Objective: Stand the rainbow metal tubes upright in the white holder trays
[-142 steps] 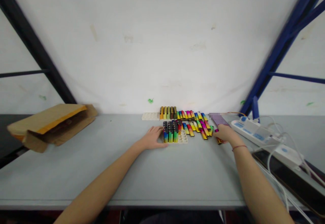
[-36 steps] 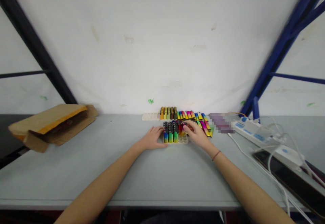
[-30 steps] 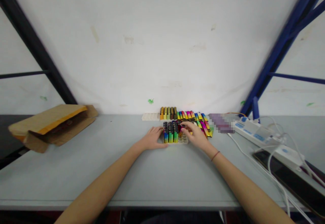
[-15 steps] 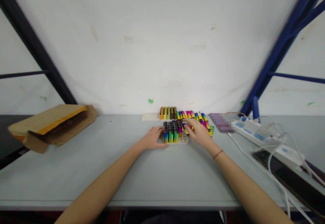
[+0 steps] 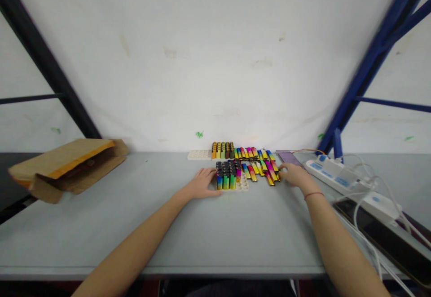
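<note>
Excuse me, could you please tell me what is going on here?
A person is handling what look like lighters at a table. The left hand rests, thumb and fingers spread, against the left end of the front tray, where upright lighters leave some holes bare at the right. The right hand is at the right edge of the loose lighters lying on the table; whether it grips one is unclear. A partly filled rear tray sits behind.
</note>
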`<act>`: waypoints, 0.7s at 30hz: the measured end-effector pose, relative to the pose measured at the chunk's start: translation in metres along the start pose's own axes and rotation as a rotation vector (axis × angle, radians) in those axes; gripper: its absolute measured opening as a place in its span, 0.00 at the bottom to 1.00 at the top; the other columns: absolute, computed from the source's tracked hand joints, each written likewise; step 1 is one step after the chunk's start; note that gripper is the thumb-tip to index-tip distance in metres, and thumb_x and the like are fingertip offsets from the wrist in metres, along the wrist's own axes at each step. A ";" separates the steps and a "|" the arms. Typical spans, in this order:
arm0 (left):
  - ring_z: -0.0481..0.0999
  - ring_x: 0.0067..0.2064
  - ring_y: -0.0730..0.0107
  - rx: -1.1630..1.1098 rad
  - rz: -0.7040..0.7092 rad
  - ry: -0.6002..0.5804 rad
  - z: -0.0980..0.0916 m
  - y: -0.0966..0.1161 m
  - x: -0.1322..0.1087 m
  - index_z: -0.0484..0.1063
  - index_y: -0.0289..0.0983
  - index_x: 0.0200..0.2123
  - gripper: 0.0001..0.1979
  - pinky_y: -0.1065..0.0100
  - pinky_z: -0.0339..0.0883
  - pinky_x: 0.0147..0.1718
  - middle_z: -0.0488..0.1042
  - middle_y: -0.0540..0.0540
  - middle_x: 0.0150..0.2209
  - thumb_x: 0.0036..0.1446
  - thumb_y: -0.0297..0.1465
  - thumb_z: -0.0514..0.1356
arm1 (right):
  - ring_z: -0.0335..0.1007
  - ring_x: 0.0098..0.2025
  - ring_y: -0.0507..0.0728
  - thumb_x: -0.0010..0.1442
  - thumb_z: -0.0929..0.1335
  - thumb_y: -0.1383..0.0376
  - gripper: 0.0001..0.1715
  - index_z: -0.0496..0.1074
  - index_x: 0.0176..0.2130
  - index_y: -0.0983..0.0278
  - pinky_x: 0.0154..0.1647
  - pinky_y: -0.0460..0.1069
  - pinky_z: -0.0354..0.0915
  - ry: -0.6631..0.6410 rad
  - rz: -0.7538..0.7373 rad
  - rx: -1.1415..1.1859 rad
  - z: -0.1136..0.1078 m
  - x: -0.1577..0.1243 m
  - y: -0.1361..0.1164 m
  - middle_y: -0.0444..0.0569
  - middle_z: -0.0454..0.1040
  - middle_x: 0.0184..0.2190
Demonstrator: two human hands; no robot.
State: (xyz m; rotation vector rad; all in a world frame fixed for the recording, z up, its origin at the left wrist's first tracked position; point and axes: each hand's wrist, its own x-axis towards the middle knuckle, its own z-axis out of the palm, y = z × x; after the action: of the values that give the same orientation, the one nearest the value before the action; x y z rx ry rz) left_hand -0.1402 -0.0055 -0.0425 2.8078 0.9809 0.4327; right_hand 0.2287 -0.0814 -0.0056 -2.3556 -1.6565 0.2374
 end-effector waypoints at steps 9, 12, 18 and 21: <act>0.64 0.58 0.44 0.014 -0.002 -0.011 -0.001 0.001 0.001 0.63 0.31 0.57 0.39 0.49 0.54 0.59 0.64 0.32 0.59 0.50 0.52 0.62 | 0.75 0.27 0.59 0.58 0.64 0.65 0.23 0.67 0.51 0.74 0.29 0.50 0.65 -0.159 0.041 -0.118 0.003 -0.002 -0.015 0.63 0.78 0.34; 0.64 0.58 0.44 0.012 -0.001 -0.011 -0.001 0.001 0.001 0.63 0.32 0.57 0.39 0.49 0.54 0.59 0.64 0.33 0.59 0.50 0.53 0.62 | 0.75 0.27 0.61 0.56 0.65 0.65 0.26 0.65 0.51 0.80 0.28 0.50 0.65 -0.138 0.099 -0.088 0.003 -0.002 -0.015 0.70 0.76 0.36; 0.64 0.58 0.42 0.000 -0.007 0.005 0.001 0.000 0.000 0.64 0.33 0.57 0.39 0.48 0.52 0.60 0.64 0.33 0.58 0.49 0.53 0.62 | 0.73 0.30 0.58 0.59 0.60 0.69 0.21 0.65 0.50 0.74 0.31 0.48 0.64 -0.046 0.041 0.132 -0.006 -0.001 -0.018 0.61 0.76 0.35; 0.64 0.58 0.43 -0.010 0.000 0.010 0.001 0.000 0.000 0.64 0.33 0.56 0.39 0.49 0.54 0.59 0.65 0.34 0.58 0.49 0.53 0.62 | 0.71 0.34 0.56 0.59 0.60 0.66 0.17 0.66 0.47 0.69 0.34 0.47 0.64 0.071 -0.148 0.366 -0.004 -0.001 -0.027 0.54 0.75 0.36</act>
State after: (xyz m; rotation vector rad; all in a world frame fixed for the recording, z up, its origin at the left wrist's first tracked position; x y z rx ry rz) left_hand -0.1397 -0.0052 -0.0432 2.7992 0.9777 0.4511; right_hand 0.2050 -0.0744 0.0063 -1.9432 -1.5887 0.3866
